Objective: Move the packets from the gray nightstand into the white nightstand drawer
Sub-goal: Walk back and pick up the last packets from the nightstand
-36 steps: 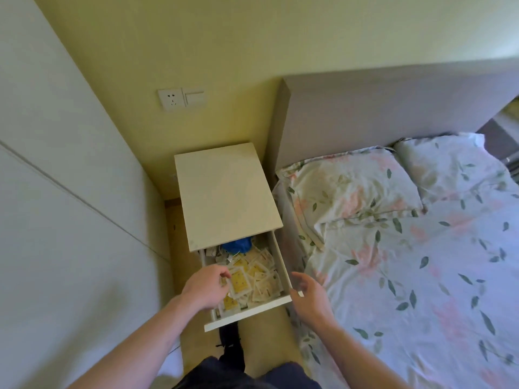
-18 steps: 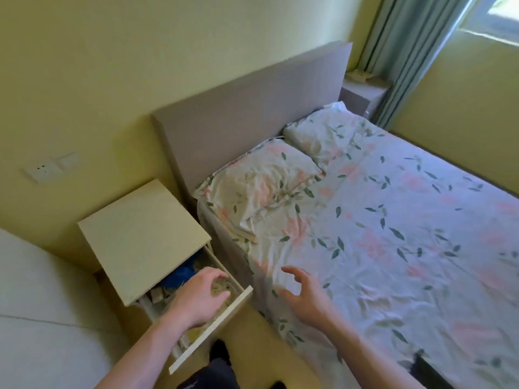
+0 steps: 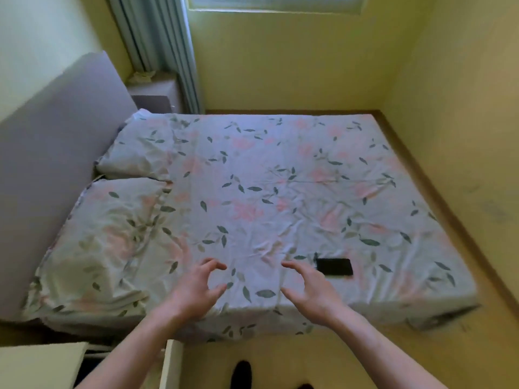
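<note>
I have both hands out in front of me above the near edge of the bed (image 3: 280, 192), and neither carries anything: the left hand (image 3: 196, 290) has its fingers spread and loosely curved, the right hand (image 3: 309, 293) likewise, palms facing each other with a gap between them. I read that as hands freed for the next pick, not gripping

The white nightstand (image 3: 39, 363) sits at the bottom left corner, with its drawer front (image 3: 170, 363) standing out from the body, so I judge the drawer is left open on purpose to take more packets. What lies inside it is hidden from this angle

The gray nightstand (image 3: 157, 92) is on the far side of the bed, beside the headboard (image 3: 53, 141) and the curtain (image 3: 157, 32). Something pale lies on top of it (image 3: 141, 75), likely the packets, but it is too small for me to be sure

A dark flat object (image 3: 334, 266) rests on the bedsheet just beside my right hand; it is no part of the job
</note>
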